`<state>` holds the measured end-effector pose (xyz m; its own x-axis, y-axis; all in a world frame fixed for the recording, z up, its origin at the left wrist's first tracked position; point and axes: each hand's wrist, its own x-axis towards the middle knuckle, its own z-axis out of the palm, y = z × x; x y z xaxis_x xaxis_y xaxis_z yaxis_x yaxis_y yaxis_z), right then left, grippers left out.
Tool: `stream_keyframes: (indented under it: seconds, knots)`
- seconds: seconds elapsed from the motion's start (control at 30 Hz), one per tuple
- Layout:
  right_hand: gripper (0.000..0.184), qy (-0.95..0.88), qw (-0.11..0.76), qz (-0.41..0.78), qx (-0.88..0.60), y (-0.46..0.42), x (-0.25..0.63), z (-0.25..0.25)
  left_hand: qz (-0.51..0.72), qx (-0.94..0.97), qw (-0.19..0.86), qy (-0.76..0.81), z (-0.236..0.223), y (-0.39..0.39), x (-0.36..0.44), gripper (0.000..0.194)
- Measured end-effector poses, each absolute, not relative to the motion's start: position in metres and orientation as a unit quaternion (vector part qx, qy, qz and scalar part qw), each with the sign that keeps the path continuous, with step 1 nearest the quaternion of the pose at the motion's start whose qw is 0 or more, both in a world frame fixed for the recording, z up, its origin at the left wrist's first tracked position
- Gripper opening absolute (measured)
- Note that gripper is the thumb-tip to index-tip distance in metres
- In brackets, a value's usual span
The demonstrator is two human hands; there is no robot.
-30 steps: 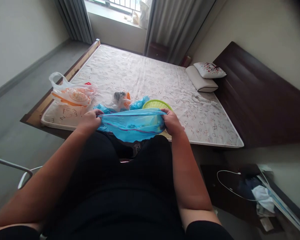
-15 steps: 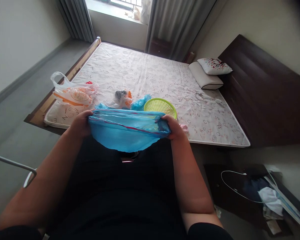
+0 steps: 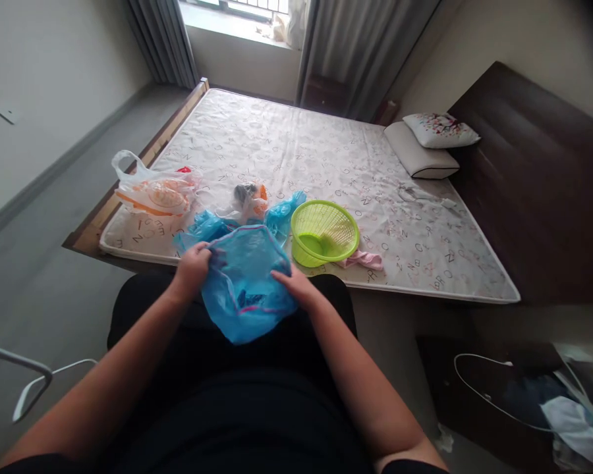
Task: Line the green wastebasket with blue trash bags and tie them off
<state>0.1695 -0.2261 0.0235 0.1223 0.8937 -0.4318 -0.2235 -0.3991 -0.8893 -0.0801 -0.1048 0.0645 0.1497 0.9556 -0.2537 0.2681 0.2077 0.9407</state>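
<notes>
A thin blue plastic bag (image 3: 250, 263) with a pink-red band along its mouth hangs between my hands over my lap. My left hand (image 3: 194, 266) is closed on the left side of its rim. On the opposite side my right hand (image 3: 295, 282) grips the rim, thumb outside and fingers hidden inside the bag. The mouth gapes toward me, and dark blue folds show within. Just beyond my right hand a lime-green plastic basket (image 3: 326, 230) stands on the mattress. Crumpled blue plastic (image 3: 207, 227) lies behind the bag, near my left hand.
On the mattress (image 3: 326, 151) are a white-orange carrier bag (image 3: 158, 194), a clear bag with dark and orange contents (image 3: 250, 197), more blue plastic (image 3: 284, 210), a pink cloth (image 3: 366, 260) and pillows (image 3: 439, 131). A dark low table (image 3: 454, 382) with a white cable stands at right.
My hands have come closer together and lower. The bag's mouth, stretched flat before, now gapes wide. More of the green basket and pink cloth shows.
</notes>
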Motion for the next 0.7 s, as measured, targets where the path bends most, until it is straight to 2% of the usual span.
stream_keyframes:
  seconds: [0.07, 0.13, 0.2, 0.27, 0.3, 0.4, 0.47, 0.53, 0.63, 0.7]
  knots:
    - [0.083, -0.301, 0.454, 0.63, -0.553, -0.232, 0.141, 0.0, 0.238, 0.6, 0.575, 0.503, 0.057, -0.128, -0.065, 0.023]
    - [0.081, -0.326, 0.431, 0.661, -0.521, -0.234, 0.121, -0.017, 0.135, 0.703, 0.575, 0.396, 0.053, -0.144, -0.052, 0.021]
    - [0.057, -0.361, 0.39, 0.692, -0.489, -0.228, 0.113, -0.026, 0.063, 0.762, 0.567, 0.307, 0.049, -0.143, -0.048, 0.024]
    - [0.032, -0.366, 0.36, 0.7, -0.497, -0.21, 0.116, -0.029, 0.049, 0.776, 0.562, 0.283, 0.042, -0.123, -0.055, 0.033]
    - [0.025, -0.349, 0.363, 0.683, -0.53, -0.195, 0.12, -0.028, 0.06, 0.778, 0.55, 0.298, 0.037, -0.107, -0.063, 0.038]
    - [0.024, -0.253, 0.46, 0.539, -0.659, -0.133, 0.145, -0.014, 0.122, 0.773, 0.451, 0.428, 0.011, -0.048, -0.098, 0.052]
    - [0.031, -0.215, 0.551, 0.45, -0.669, -0.085, 0.17, 0.004, 0.157, 0.753, 0.355, 0.531, -0.011, -0.011, -0.122, 0.051]
    - [0.039, -0.251, 0.615, 0.35, -0.66, -0.038, 0.199, 0.028, 0.179, 0.702, 0.257, 0.639, -0.032, 0.017, -0.138, 0.053]
    - [0.052, -0.362, 0.629, 0.179, -0.664, 0.018, 0.24, 0.063, 0.114, 0.655, 0.25, 0.704, -0.056, 0.042, -0.147, 0.081]
    - [0.058, -0.405, 0.597, 0.106, -0.684, 0.042, 0.255, 0.076, 0.056, 0.645, 0.301, 0.7, -0.065, 0.052, -0.146, 0.08]
